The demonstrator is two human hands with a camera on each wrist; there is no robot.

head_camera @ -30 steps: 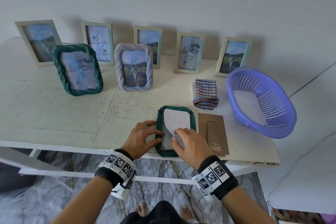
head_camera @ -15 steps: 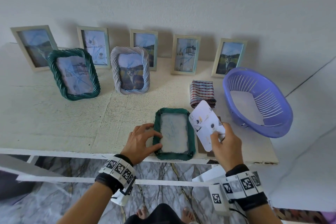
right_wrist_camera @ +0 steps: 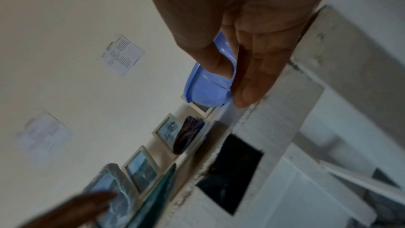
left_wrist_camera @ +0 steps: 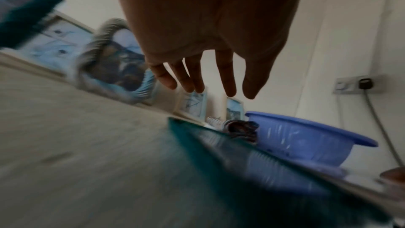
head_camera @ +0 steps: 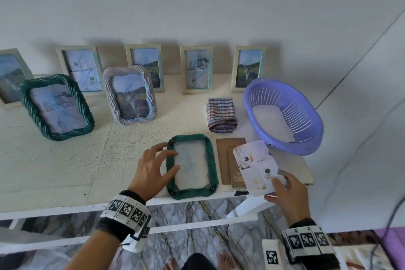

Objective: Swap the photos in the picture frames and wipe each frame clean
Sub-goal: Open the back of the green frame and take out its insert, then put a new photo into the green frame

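A green twisted frame lies flat near the table's front edge, its window bare with blue scribbles on the glass; the left wrist view shows it blurred. My left hand hovers at its left side with fingers spread and straight. My right hand pinches the lower right corner of a loose photo, held picture-side up right of the frame, over the table edge. In the right wrist view the thumb and fingers are pressed together. The frame's brown backing board lies between frame and photo.
A folded checked cloth lies behind the board. A purple basket with a white sheet inside stands at the right. A green frame, a grey twisted frame and several plain frames stand along the wall.
My right hand has pulled the photo out of the lying frame, turned it picture-side up and carried it right. My left hand has loosened from the frame's left edge, fingers now spread.
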